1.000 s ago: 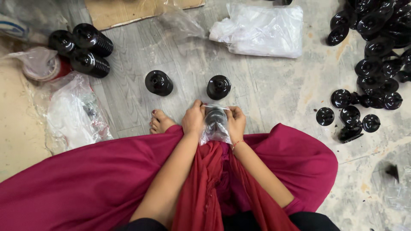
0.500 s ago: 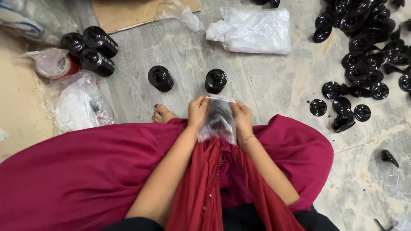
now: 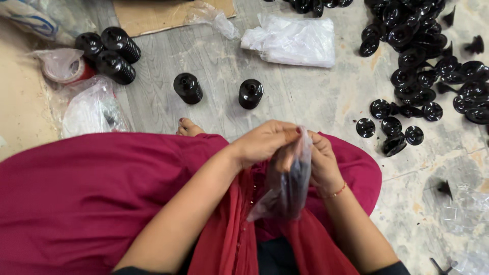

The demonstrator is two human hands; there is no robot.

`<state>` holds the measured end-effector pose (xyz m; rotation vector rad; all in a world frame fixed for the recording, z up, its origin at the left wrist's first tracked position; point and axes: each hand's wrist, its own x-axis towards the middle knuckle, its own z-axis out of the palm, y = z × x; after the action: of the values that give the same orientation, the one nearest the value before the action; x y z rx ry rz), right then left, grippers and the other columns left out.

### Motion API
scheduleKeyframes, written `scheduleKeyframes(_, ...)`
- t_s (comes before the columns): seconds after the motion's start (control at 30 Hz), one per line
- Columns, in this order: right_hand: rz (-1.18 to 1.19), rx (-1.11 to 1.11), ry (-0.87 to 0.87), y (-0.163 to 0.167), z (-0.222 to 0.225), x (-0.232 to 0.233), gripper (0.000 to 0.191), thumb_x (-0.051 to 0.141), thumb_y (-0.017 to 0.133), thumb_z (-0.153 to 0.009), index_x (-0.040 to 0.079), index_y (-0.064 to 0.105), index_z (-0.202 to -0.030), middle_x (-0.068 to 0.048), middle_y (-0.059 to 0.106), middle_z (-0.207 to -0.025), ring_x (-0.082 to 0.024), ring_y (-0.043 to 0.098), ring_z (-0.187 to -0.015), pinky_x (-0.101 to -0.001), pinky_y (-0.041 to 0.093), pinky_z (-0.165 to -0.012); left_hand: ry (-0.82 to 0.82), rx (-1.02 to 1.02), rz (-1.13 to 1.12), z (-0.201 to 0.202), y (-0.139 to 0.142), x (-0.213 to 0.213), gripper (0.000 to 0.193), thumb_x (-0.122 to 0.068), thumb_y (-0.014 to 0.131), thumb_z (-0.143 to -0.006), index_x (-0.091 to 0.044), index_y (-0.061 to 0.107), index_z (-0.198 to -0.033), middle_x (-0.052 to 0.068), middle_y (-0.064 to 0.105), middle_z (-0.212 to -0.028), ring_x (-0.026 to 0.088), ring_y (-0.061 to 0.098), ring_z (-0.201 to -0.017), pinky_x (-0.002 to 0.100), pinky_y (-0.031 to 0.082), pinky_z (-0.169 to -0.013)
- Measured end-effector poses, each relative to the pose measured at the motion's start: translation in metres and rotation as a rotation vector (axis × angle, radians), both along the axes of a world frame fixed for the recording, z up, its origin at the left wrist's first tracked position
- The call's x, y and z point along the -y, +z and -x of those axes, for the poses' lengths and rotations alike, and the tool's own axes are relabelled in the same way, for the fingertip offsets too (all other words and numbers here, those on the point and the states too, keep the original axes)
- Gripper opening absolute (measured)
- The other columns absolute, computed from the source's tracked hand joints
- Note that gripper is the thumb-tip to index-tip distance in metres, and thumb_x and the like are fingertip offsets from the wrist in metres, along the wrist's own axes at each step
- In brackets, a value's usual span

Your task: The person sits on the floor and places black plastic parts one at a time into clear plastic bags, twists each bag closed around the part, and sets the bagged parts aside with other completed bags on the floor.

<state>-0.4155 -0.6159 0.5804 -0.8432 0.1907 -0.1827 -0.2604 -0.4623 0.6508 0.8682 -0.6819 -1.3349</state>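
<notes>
Fingers of the left hand (image 3: 265, 143) and right hand (image 3: 322, 164) are pinched shut on a clear plastic bag (image 3: 286, 184) with a dark object inside, held above the lap.

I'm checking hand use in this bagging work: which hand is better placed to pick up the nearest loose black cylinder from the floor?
Probably the left hand: that black cylinder stands just beyond it, while the right hand pinches the clear bag farther away.
</notes>
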Motion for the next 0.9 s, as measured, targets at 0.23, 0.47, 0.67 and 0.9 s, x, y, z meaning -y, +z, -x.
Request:
scheduleKeyframes(0.23, 1.636, 0.41, 0.105, 0.146, -0.008, 0.045, 0.005, 0.012, 0.074, -0.082, 0.013, 0.075, -0.087, -0.001, 0.068, -0.08, -0.013, 0.066, -0.08, -0.0543, 0.032, -0.122, 0.259, 1.571, 0.199, -0.018, 0.075, -0.042, 0.016, -0.025, 0.065, -0.093, -0.015, 0.068, -0.08, -0.001, 0.062, -0.069, 0.019, 0.066, -0.074, 0.056, 0.037, -0.103)
scheduleKeyframes(0.47, 2.249, 0.33, 0.034, 0.214, -0.027, 0.098, 0.013, 0.012, 0.079, -0.078, 0.013, 0.078, -0.091, -0.011, 0.073, -0.113, -0.014, 0.066, -0.08, -0.0532, 0.037, -0.111, 0.223, 2.247, 0.243, -0.021, 0.115, 0.025, 0.012, -0.016, 0.064, -0.079, -0.018, 0.06, -0.068, -0.003, 0.056, -0.076, 0.013, 0.063, -0.081, 0.057, 0.033, -0.118)
scheduleKeyframes(0.67, 2.14, 0.147, 0.049, 0.223, -0.013, 0.163, 0.01, 0.02, 0.079, -0.086, 0.015, 0.071, -0.084, 0.003, 0.069, -0.089, -0.017, 0.066, -0.084, -0.0517, 0.038, -0.113, 0.596, 1.756, 0.047, 0.008, 0.125, 0.11, 0.019, -0.013, 0.073, -0.079, -0.009, 0.07, -0.097, 0.008, 0.067, -0.111, 0.021, 0.065, -0.084, 0.044, 0.039, -0.091)
scheduleKeyframes(0.9, 2.049, 0.076, 0.019, 0.23, -0.03, 0.216, 0.023, 0.02, 0.079, -0.081, 0.012, 0.076, -0.103, 0.003, 0.07, -0.079, -0.022, 0.067, -0.083, -0.0559, 0.035, -0.104, 0.617, 1.769, -0.215, 0.008, 0.118, 0.184, 0.022, -0.013, 0.076, -0.077, -0.017, 0.074, -0.098, 0.0, 0.071, -0.086, 0.025, 0.066, -0.087, 0.054, 0.034, -0.095)
